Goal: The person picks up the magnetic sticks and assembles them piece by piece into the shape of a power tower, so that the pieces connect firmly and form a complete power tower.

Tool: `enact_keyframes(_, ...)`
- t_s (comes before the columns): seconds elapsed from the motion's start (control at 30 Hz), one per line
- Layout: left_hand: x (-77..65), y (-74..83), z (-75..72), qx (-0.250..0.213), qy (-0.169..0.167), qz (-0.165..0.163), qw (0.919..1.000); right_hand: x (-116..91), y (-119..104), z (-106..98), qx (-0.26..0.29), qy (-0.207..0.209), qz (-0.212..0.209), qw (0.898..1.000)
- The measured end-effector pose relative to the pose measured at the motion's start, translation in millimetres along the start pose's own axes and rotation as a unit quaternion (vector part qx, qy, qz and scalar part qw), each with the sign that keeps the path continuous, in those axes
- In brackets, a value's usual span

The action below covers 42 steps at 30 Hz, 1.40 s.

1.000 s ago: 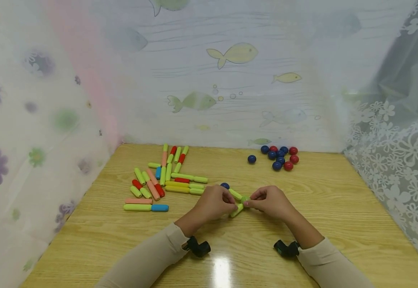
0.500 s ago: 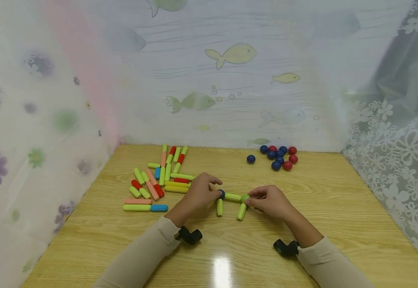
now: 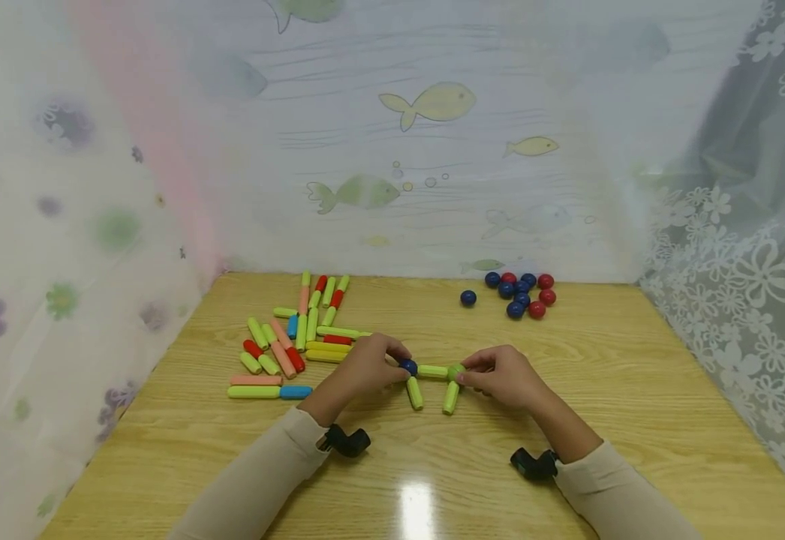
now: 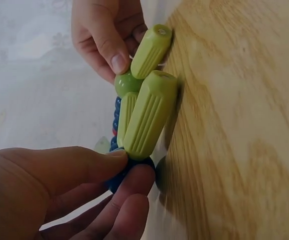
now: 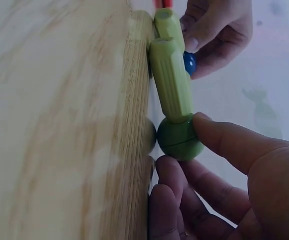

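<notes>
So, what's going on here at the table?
A person's left hand grips a blue ball, the right hand a green ball. A lime rod bridges them; a second rod extends from the blue ball and a third rod from the green, both toward the person. More coloured rods lie to the left, more balls farther back on the right.

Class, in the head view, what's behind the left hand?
A yellow stick runs up to the left hand; anything directly behind the hand is covered and cannot be seen.

Green ball (image 5: 180,142) glossy; yellow-green rods (image 4: 150,117) ribbed plastic; tabletop (image 3: 473,480) wood-grained.
</notes>
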<state>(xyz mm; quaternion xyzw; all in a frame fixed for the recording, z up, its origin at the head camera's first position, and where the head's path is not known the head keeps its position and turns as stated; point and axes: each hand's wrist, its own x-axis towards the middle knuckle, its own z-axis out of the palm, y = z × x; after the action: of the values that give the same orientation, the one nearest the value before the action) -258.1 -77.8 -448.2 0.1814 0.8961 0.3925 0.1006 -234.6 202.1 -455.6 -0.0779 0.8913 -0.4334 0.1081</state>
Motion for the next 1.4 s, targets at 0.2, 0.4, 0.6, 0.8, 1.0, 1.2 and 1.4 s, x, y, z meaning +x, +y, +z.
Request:
enact_keyframes(0.2,-3.4,-4.6,-0.6,-0.019,0.0,-0.007,0.9998,3.6,0.5,3.3,0.007,0.001,-0.004,1.0)
enact_keyframes(0.4,-6.9,-8.2,-0.7,-0.027,0.002,-0.004,0.9996,7.5,-2.3,5.1,0.004,0.007,0.004,1.0)
enact_keyframes(0.6,-9.2,-8.6,-1.2,-0.021,0.008,-0.001,0.9997,12.6,-0.2,2.5,0.015,-0.002,-0.002,1.0)
enact_keyframes(0.8,-10.9,-10.0,-1.9,-0.039,-0.001,-0.002,0.9992,23.3,13.2,-17.1,0.036,0.036,0.007,0.999)
enact_keyframes(1.0,-8.3,-15.3,-0.7,-0.068,-0.021,-0.002,0.9974,39.5,29.9,-43.7,0.038,0.13,0.032,0.99)
enact_keyframes(1.2,-5.7,-19.6,0.5,-0.105,-0.043,-0.007,0.9936,57.1,43.3,-59.3,0.032,0.159,0.065,0.985)
enact_keyframes(1.4,-5.2,-20.9,0.6,-0.112,-0.049,-0.008,0.9925,65.1,47.4,-63.0,0.001,0.151,0.079,0.985)
